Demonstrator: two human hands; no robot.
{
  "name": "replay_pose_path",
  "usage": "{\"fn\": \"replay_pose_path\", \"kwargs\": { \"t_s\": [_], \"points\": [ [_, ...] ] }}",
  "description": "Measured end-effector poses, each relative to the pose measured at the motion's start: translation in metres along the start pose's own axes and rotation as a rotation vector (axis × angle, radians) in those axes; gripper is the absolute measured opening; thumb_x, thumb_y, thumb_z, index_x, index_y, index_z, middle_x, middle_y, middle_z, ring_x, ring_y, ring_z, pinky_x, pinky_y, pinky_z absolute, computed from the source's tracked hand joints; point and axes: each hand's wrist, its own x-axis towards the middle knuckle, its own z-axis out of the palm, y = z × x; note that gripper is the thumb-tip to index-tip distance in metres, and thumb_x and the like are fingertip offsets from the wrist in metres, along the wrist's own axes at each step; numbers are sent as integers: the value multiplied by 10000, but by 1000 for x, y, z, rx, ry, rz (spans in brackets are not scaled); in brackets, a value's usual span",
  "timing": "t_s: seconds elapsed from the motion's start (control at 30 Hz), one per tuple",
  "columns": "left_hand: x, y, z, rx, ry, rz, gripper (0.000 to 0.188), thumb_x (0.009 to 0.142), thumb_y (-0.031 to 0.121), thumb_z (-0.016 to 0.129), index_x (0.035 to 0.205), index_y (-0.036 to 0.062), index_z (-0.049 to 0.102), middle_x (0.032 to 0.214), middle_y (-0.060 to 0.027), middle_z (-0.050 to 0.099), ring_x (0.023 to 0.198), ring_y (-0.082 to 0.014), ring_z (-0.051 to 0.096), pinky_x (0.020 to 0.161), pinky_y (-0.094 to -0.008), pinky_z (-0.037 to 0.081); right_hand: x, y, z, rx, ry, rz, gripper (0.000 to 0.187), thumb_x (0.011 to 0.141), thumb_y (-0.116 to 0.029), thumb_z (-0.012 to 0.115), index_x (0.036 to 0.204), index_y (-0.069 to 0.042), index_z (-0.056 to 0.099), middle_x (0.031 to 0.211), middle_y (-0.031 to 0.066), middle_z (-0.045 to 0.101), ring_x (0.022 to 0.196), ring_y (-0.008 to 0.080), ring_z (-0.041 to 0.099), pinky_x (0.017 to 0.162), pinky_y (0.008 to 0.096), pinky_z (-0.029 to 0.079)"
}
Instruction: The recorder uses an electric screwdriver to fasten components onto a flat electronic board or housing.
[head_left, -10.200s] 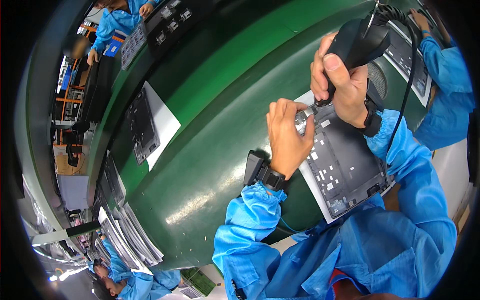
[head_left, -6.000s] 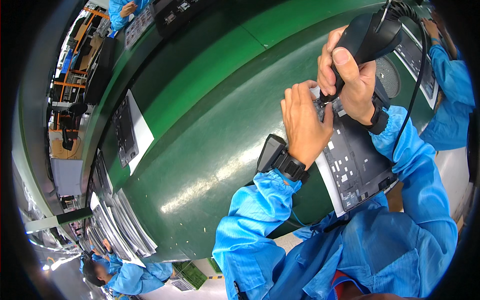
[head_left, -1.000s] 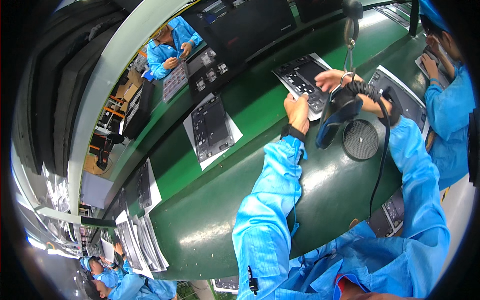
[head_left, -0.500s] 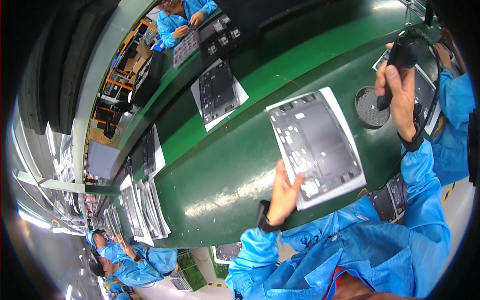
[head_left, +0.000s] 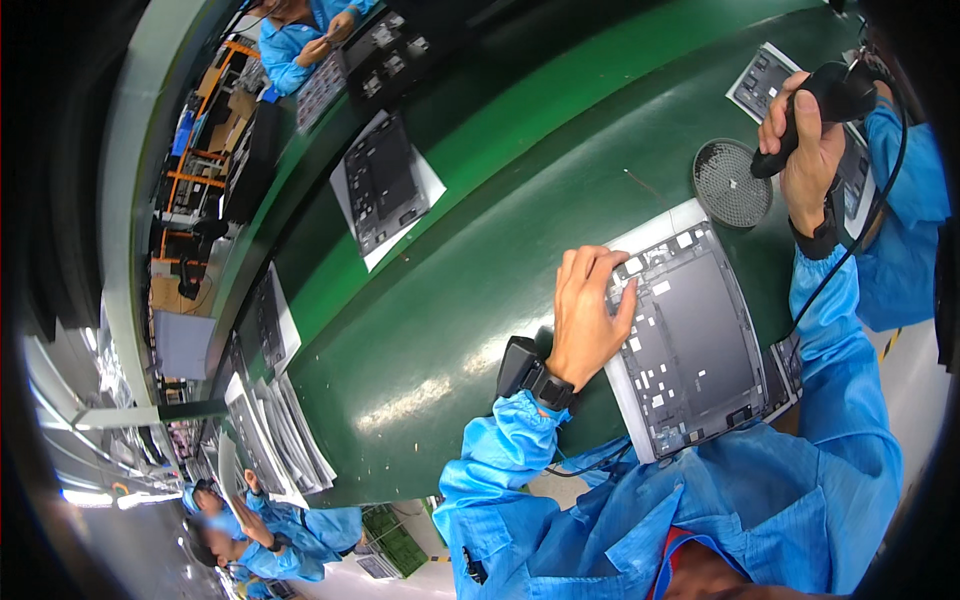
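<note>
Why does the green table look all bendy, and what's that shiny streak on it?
In the head view, the fisheye lens bends straight edges, so the green table looks curved; also in the head view, the white streak left of the left hand is glare, probably from lamps; at the head view's lower left, the bright lights look washed out.

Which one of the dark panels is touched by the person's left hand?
The large dark panel directly in front of the person: the left hand rests at its upper left corner. The other panels lie apart from this hand.
</note>
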Motion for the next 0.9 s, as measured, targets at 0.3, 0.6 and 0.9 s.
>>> {"fn": "replay_pose_path", "kwargs": {
  "t_s": [0.3,0.6,0.9],
  "points": [
    [18,-11,9,-81,-27,49,256,759,28,803,1002,23,722,971,-130,663,907,-297,619,790,-371,504,-5,9,-11,-83,103,-11,259,1068,-267,559,1112,-13,533,670,20,531,496,78,496,457,238,430],
    [20,-10,10,-93,-48,31,258,767,26,795,1014,29,719,976,-124,659,921,-288,608,808,-368,493,0,16,-15,-159,17,-7,331,1083,-330,508,1083,1,520,686,51,529,499,103,480,456,253,421],
    [21,-10,10,-98,-39,34,256,766,26,793,1009,28,715,973,-122,654,916,-290,599,805,-368,487,1,17,-10,-178,9,6,328,1081,-327,513,1067,1,513,681,50,524,499,103,480,456,253,418]
  ]
}}
